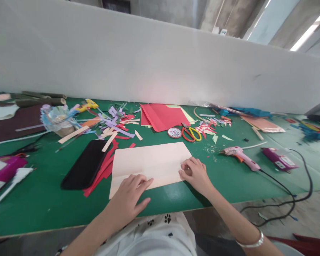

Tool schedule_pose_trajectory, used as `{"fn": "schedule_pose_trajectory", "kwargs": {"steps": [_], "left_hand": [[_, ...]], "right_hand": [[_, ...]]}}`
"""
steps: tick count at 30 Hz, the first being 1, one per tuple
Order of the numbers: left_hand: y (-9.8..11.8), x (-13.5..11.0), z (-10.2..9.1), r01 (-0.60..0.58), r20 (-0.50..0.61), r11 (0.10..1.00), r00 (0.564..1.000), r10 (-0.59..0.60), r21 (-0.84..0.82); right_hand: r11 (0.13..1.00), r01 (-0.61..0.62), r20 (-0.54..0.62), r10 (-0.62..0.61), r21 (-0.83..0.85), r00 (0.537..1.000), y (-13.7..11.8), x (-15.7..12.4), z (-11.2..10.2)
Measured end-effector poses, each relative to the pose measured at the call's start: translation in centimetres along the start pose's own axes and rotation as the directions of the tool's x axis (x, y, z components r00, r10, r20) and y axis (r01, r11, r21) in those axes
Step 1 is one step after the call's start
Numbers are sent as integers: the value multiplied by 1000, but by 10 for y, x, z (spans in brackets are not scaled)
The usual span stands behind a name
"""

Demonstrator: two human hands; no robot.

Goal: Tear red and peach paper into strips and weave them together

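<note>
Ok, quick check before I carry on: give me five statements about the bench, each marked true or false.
1. Both the left hand and the right hand are at the pale sheet. True.
2. The right hand holds the pink glue gun. False: the pink glue gun lies on the green table.
3. The scissors have one red and one yellow handle. True.
4. The black phone-shaped slab lies right of the pale sheet. False: the black phone-shaped slab lies to its left.
5. The red paper lies beyond the pale sheet. True.

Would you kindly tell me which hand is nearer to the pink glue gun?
Right: the right hand is left of the pink glue gun; the left hand is farther left.
</note>
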State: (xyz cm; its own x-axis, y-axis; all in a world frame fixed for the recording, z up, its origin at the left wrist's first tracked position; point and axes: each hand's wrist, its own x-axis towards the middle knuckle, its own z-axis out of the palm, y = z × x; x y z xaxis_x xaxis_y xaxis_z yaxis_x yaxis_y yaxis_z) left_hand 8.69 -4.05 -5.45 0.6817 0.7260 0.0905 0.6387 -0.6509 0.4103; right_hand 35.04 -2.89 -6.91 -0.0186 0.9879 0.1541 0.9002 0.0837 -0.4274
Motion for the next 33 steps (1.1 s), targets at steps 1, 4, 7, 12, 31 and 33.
{"fn": "schedule_pose_trajectory", "kwargs": {"steps": [1,4,7,12,31,33], "left_hand": [[0,0,0,-1,-3,1000,1000,1,2],[0,0,-1,-7,-7,1000,1000,7,12],[0,0,-2,3,7,1000,1000,-3,14],[-2,0,0,-1,-8,1000,1000,1,24],[26,59,-11,179,-12,972,984,-180,149],[28,62,-3,221,-50,950,975,-215,219]], "right_hand": [[1000,-2,-11,2,-5,1000,2,0,0],[1000,29,-39,-29,-8,999,8,0,0],[998,62,-60,-61,11,996,18,0,-3],[999,33,-116,-32,1,993,48,-1,-13],[926,377,61,-376,-14,925,-35,-11,3],[935,355,60,-353,-15,934,-39,-9,8]]}}
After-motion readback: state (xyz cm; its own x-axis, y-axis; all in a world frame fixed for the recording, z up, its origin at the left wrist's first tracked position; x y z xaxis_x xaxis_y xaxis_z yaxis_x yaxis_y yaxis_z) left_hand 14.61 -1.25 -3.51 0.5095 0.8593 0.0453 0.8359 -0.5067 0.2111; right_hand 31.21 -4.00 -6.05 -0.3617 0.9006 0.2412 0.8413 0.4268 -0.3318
